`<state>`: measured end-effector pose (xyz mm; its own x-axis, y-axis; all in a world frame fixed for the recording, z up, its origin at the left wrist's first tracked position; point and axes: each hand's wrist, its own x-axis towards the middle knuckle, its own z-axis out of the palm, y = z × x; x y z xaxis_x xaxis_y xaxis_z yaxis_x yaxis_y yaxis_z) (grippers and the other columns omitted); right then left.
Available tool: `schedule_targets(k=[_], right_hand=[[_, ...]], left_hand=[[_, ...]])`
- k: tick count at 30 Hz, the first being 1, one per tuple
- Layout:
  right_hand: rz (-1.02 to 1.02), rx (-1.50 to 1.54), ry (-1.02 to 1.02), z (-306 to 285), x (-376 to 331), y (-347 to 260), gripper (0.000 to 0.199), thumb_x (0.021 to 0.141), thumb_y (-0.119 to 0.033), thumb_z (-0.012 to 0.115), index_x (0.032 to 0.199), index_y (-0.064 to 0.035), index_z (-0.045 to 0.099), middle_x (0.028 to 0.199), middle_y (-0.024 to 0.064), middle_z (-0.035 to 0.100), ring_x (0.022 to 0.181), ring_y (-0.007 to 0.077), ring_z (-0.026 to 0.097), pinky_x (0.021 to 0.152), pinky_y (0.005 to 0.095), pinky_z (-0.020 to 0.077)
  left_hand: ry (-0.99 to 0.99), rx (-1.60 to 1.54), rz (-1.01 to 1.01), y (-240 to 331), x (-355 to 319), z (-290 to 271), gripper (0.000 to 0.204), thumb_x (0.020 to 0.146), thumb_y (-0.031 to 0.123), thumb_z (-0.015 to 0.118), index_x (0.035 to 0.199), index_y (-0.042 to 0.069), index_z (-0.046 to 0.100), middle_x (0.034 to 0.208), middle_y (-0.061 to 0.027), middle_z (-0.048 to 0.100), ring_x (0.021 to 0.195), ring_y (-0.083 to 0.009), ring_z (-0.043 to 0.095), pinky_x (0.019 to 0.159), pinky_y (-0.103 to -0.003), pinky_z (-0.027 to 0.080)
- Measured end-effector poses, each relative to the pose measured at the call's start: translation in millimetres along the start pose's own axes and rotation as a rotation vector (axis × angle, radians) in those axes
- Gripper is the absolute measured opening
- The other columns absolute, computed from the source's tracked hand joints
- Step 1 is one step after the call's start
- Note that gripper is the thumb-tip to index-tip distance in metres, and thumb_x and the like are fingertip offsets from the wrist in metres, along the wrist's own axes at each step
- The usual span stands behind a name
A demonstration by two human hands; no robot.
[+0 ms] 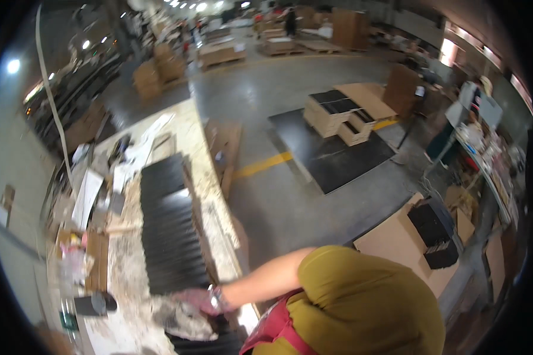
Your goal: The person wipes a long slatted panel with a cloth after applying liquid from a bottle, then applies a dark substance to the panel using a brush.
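My right hand (196, 300), dirty or in a pinkish glove with a band at the wrist, reaches left over the workbench. It is closed on a crumpled grey-white cloth (186, 322), which lies against the near part of a long row of black strips (170, 236). These strips lie side by side on the bench, their edges forming ridges. The cloth and blur partly hide the fingers. My left hand does not show.
The pale, stained workbench (127, 266) carries papers, a cardboard box (96, 260) and a dark round-ended object (100, 303) on its left side. Beyond its right edge, stacked panels (331, 115) stand on a black board (337, 163). Black pieces (432, 228) lie on cardboard at right.
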<state>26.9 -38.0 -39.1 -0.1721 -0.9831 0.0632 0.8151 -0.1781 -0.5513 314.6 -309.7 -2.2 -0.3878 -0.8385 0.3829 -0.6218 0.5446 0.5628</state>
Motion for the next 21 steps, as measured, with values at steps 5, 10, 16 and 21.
schedule_targets(k=[5,10,16,21], right_hand=[[0.307,0.325,-0.179,32,-48,-88,0.046,0.096,-0.036,0.052,0.132,-0.0089,0.052,0.113,0.0121,0.062,0.095,0.0232,0.059,0.084,0.0429,0.0486],[0.003,0.259,0.188,-10,-79,-153,0.055,0.091,-0.039,0.057,0.129,0.0004,0.053,0.120,0.0168,0.062,0.104,0.0285,0.062,0.092,0.0425,0.0515],[-0.087,0.242,0.241,-50,-87,-187,0.047,0.095,-0.032,0.056,0.131,-0.0011,0.052,0.126,0.0156,0.060,0.114,0.0291,0.059,0.099,0.0440,0.0483],[-0.130,0.375,0.281,-80,-124,-278,0.044,0.093,-0.026,0.057,0.129,-0.0004,0.054,0.125,0.0154,0.061,0.111,0.0270,0.061,0.098,0.0424,0.0493]], left_hand=[[0.245,0.040,-0.321,-167,16,-20,0.087,0.078,0.046,0.077,0.140,-0.002,0.039,0.129,-0.0207,0.056,0.111,-0.0294,0.060,0.096,-0.038,0.048],[0.160,-0.166,-0.328,-59,17,-8,0.086,0.080,0.024,0.078,0.144,-0.004,0.029,0.137,-0.0217,0.047,0.122,-0.0321,0.049,0.104,-0.037,0.039],[0.413,-0.109,-0.549,-50,-17,-9,0.081,0.082,0.023,0.076,0.144,-0.002,0.031,0.145,-0.0200,0.038,0.128,-0.0305,0.044,0.107,-0.039,0.036],[0.572,0.055,-0.271,62,-54,16,0.061,0.092,0.015,0.061,0.146,0.003,0.033,0.146,-0.0190,0.037,0.130,-0.0321,0.041,0.105,-0.042,0.039]])
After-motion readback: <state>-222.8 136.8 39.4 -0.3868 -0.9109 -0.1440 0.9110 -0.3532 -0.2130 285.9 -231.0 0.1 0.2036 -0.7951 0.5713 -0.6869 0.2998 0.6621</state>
